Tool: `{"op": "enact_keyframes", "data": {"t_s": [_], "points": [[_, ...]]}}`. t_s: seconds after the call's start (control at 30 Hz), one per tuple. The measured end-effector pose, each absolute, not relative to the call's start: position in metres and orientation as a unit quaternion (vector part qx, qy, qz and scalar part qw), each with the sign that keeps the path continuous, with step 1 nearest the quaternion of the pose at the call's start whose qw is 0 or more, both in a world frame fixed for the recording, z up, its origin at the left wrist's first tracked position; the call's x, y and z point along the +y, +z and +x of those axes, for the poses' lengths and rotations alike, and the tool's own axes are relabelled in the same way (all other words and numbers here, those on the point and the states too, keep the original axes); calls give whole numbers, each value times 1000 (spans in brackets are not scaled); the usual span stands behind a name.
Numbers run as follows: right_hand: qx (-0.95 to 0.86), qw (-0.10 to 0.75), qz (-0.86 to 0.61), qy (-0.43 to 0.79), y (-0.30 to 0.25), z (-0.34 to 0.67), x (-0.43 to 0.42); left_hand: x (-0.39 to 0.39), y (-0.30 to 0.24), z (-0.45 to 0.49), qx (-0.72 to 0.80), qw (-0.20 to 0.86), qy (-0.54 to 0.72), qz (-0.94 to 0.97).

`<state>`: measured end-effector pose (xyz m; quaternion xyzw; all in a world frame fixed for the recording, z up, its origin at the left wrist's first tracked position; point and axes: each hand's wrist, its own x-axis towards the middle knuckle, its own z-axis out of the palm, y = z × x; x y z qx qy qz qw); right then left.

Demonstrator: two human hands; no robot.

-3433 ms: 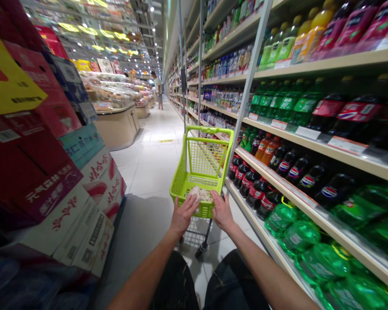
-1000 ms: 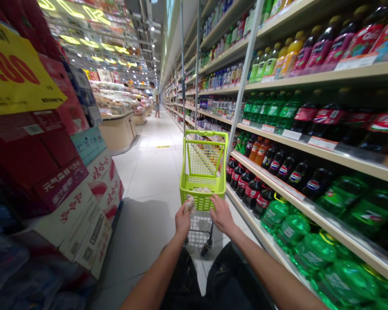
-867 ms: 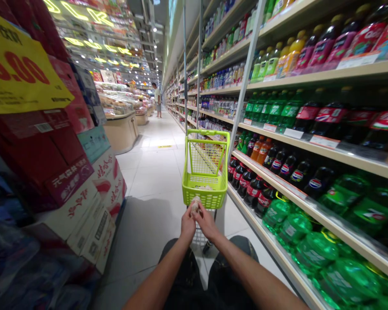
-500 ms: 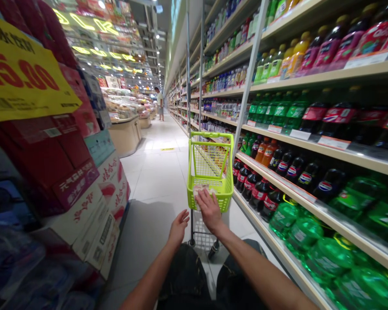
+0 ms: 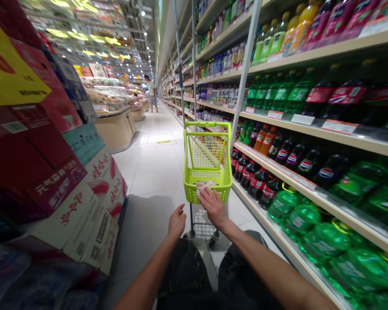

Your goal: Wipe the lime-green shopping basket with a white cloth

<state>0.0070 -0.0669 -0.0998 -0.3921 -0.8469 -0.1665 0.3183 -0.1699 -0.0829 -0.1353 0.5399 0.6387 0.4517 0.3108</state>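
Note:
A crumpled pale cloth (image 5: 204,186) lies under the fingers of my right hand (image 5: 214,207), pressed against the near rim of a lime-green shopping cart basket (image 5: 223,194). Its fingers stretch forward over the cloth, which shows past their tips. Nothing can be seen inside the green basket. To the left of the cart my left hand (image 5: 177,220) hovers in the air, fingers loosely bent and holding nothing. It is apart from the basket. Below sit the cart's grey lower rack and its wheels (image 5: 191,234), just ahead of my knees.
Shelves of soft-drink bottles (image 5: 287,92) line the right side close to the cart. Large green bottles (image 5: 325,241) fill the bottom shelf. Stacked drink cartons (image 5: 74,215) stand on the left. A person (image 5: 152,94) is far down the tiled aisle (image 5: 151,172), near a display counter (image 5: 114,129).
My left hand has drawn slightly left, its fingers curling in more. My right hand and the cloth have shifted slightly along the basket's near rim. The view has tilted and turned a little.

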Motion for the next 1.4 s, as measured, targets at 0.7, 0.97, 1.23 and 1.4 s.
{"op": "enact_keyframes", "data": {"t_s": [0.7, 0.97, 1.23, 1.4], "points": [[-807, 302, -457, -220, -158, 68, -71, -100, -63, -101, 684, 215, 210, 665], [-782, 347, -464, -229, -123, 85, -62, -98, -57, -84, 682, 203, 201, 673], [-796, 307, -488, -185, -153, 100, -68, -93, -59, -86, 684, 162, 191, 686], [-770, 365, -478, -213, -118, 101, -55, -77, -48, -88, 665, 59, 203, 716]]}}
